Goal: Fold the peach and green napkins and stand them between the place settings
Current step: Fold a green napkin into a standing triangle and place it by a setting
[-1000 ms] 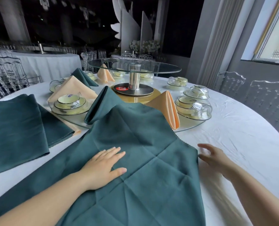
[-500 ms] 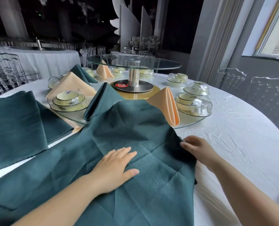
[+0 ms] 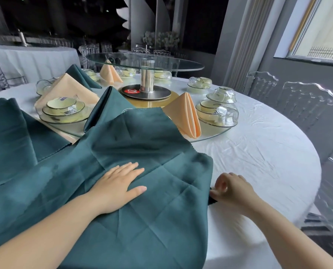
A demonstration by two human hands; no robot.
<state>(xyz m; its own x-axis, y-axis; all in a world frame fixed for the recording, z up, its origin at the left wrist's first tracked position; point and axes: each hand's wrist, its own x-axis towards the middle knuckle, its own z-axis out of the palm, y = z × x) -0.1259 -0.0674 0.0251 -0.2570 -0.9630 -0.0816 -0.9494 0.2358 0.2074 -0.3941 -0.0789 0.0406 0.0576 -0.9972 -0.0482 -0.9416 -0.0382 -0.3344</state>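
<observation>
Left hand (image 3: 117, 188) is down flat, fingers straight and close together, palm pressing the middle of the green napkin (image 3: 161, 226). Right hand (image 3: 231, 191) is over at the cloth's right edge, fingers curled, pinching a dark bit of hem, though the blur makes it hard to say how many layers it has. The green napkin lies open across the near side of the white tablecloth (image 3: 263, 164), creased in a grid, and its far part humps up over the near rim of the glass turntable (image 3: 222, 132). Right behind that hump a folded green napkin (image 3: 107, 108) stands upright. Just to its right a folded peach napkin (image 3: 187, 115) stands too. Both are on the turntable between the left place setting (image 3: 63, 108) and the right place setting (image 3: 217, 113), that one in clear wrap. Off to the left a stack of green cloths (image 3: 6, 136) lies flat on the table, and clear chairs (image 3: 305, 101) line the far right
</observation>
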